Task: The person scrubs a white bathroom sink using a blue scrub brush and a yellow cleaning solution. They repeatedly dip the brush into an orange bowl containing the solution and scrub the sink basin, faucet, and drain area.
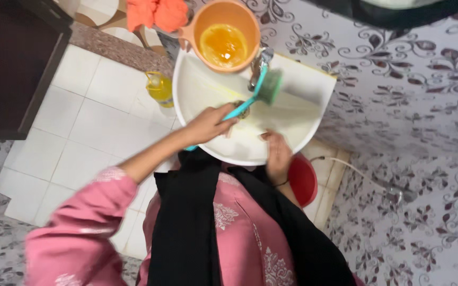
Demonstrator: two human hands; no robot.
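Yellow bottle [160, 88] on white floor tiles, just beside sink [298, 135]. My left hand [210, 124] closed around handle of teal brush [254, 95]; bristle head lies inside sink, near tap [258, 66]. Orange jug [223, 34] with yellow liquid sits on back rim. My right hand [278, 153] rests on front rim, fingers loosely bent, holding nothing. Red bucket [304, 180] below.

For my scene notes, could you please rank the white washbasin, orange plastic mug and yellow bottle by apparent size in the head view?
1. White washbasin
2. Orange plastic mug
3. Yellow bottle, on the floor farther away, so unsure
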